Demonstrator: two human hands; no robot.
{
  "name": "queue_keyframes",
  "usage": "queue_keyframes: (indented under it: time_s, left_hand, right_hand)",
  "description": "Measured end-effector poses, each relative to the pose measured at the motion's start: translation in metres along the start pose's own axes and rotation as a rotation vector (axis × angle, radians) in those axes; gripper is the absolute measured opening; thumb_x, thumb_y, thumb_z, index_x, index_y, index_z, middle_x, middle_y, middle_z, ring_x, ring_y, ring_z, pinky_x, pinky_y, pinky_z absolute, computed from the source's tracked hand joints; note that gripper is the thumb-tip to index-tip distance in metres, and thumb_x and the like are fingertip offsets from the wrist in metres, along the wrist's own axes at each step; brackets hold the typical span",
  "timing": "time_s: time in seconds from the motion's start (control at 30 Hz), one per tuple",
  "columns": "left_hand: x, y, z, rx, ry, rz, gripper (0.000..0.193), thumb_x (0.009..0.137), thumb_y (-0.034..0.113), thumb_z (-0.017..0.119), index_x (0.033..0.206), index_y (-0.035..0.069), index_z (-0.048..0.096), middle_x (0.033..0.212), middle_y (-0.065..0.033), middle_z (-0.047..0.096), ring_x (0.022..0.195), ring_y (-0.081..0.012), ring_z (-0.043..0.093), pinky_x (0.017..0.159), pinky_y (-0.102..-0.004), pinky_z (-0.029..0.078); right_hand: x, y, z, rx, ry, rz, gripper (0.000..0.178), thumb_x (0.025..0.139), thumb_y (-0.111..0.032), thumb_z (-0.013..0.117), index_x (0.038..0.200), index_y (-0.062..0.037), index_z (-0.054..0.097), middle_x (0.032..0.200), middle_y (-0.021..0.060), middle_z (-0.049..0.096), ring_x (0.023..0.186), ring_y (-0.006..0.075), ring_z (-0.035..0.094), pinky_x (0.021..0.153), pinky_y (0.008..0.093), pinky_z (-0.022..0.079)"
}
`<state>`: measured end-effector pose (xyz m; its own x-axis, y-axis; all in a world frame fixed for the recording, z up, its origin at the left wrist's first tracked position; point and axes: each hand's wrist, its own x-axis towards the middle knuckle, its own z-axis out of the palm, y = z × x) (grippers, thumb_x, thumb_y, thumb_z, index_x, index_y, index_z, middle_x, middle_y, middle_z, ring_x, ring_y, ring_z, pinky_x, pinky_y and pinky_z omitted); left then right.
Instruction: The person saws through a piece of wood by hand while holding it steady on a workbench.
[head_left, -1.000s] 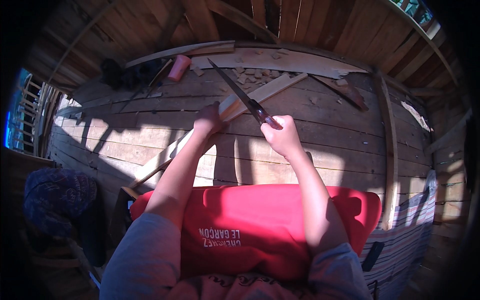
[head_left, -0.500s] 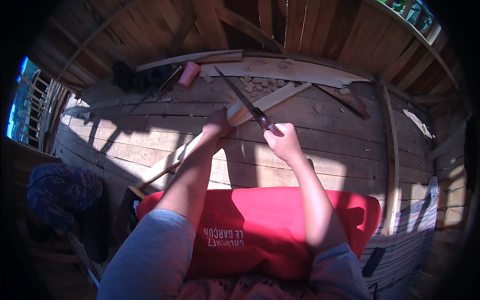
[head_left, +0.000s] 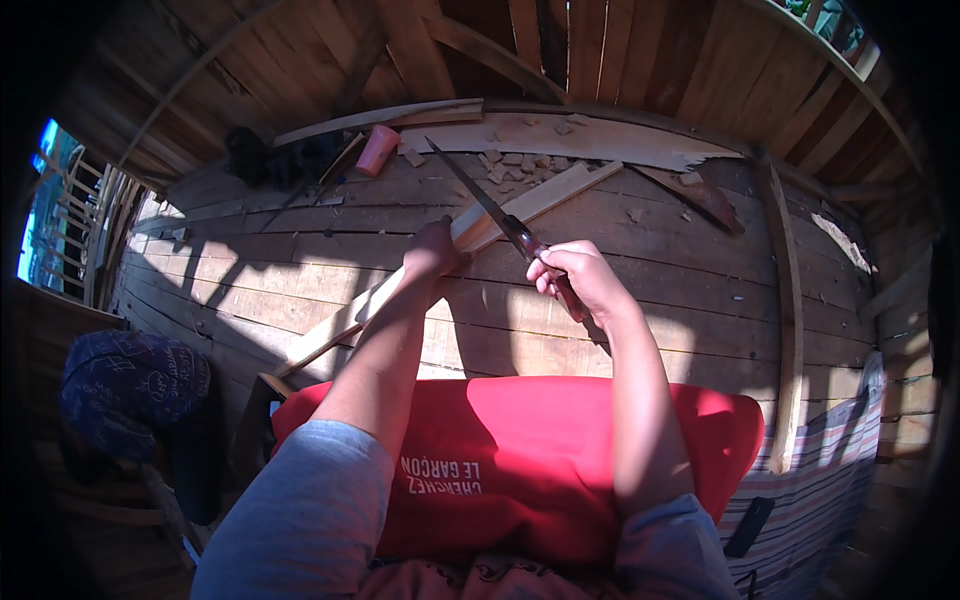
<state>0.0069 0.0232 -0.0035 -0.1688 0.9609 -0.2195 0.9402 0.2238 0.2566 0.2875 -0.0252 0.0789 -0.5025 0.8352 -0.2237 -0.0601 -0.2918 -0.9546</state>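
My right hand (head_left: 582, 280) grips a handsaw (head_left: 478, 192) by its dark reddish handle, with the index finger and thumb near the handle's front. The long narrow blade points away from me and to the left, across light wooden strips (head_left: 550, 196). Whether its teeth touch the wood I cannot tell. My left hand (head_left: 433, 252) is closed over the strips to the left of the saw, pressing them from above. One strip appears to lie over another, and they run diagonally from near left to far right. Part of the saw handle is hidden behind my right fingers.
Small cut wood blocks (head_left: 520, 165) lie scattered beyond the saw, by a pink cup (head_left: 377, 150). A long board (head_left: 620, 145) rests along the far wall. At right are a beam (head_left: 782, 330) and a dark phone-like object (head_left: 750, 527) on striped cloth. Someone in dark patterned clothing (head_left: 135, 385) is at left.
My right hand has shifted slightly right and its grip has changed, showing more of the saw's handle. The blade stays nearly in place. My left hand and the strips look still.
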Motion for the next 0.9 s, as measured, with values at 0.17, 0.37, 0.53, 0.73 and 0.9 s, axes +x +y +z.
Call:
queue_keyframes:
  time_s: [0.17, 0.37, 0.53, 0.73, 0.9]
  left_hand:
    - [-0.001, 0.003, 0.0, 0.001, 0.015, -0.016, 0.074, 0.074, 0.045, 0.088, 0.13, 0.007, 0.06, 0.128, -0.0181, 0.068, 0.119, -0.0368, 0.066, 0.101, -0.0464, 0.054]
    - [-0.001, 0.002, -0.002, -0.038, 0.007, 0.016, 0.082, 0.071, 0.044, 0.089, 0.135, 0.002, 0.059, 0.128, -0.0228, 0.067, 0.121, -0.0392, 0.064, 0.102, -0.046, 0.052]
    - [-0.003, 0.003, -0.003, -0.02, 0.019, 0.02, 0.081, 0.071, 0.045, 0.088, 0.134, 0.003, 0.059, 0.127, -0.0229, 0.067, 0.12, -0.0394, 0.065, 0.102, -0.046, 0.052]
    - [0.0, 0.002, -0.001, -0.012, 0.019, 0.017, 0.079, 0.071, 0.044, 0.089, 0.132, 0.003, 0.06, 0.128, -0.0228, 0.067, 0.12, -0.0387, 0.065, 0.101, -0.0461, 0.053]
    - [0.003, -0.004, 0.001, 0.025, 0.012, 0.02, 0.075, 0.074, 0.042, 0.088, 0.132, 0.007, 0.059, 0.126, -0.019, 0.068, 0.119, -0.0374, 0.066, 0.101, -0.0469, 0.054]
  right_hand:
    - [-0.003, -0.002, -0.003, 0.002, -0.065, 0.133, 0.029, 0.096, -0.015, 0.053, 0.09, 0.0053, 0.073, 0.082, 0.0159, 0.073, 0.071, 0.0167, 0.066, 0.069, 0.0282, 0.052]
    - [0.009, 0.011, 0.007, -0.262, 0.27, 0.196, 0.047, 0.099, -0.034, 0.061, 0.063, -0.0048, 0.055, 0.056, 0.003, 0.056, 0.049, 0.0126, 0.049, 0.05, 0.0332, 0.041]
    - [0.009, 0.013, 0.014, -0.509, 0.377, 0.066, 0.051, 0.096, -0.033, 0.066, 0.061, 0.003, 0.058, 0.053, 0.0108, 0.056, 0.049, 0.0195, 0.053, 0.053, 0.0404, 0.043]
    - [0.013, 0.021, 0.012, -0.445, 0.416, 0.011, 0.051, 0.096, -0.032, 0.066, 0.059, 0.0032, 0.057, 0.051, 0.0116, 0.053, 0.048, 0.0202, 0.052, 0.052, 0.0417, 0.042]
    - [0.012, 0.019, 0.014, -0.458, 0.409, -0.001, 0.052, 0.095, -0.031, 0.066, 0.057, 0.0027, 0.056, 0.049, 0.0108, 0.051, 0.047, 0.0197, 0.05, 0.051, 0.0421, 0.041]
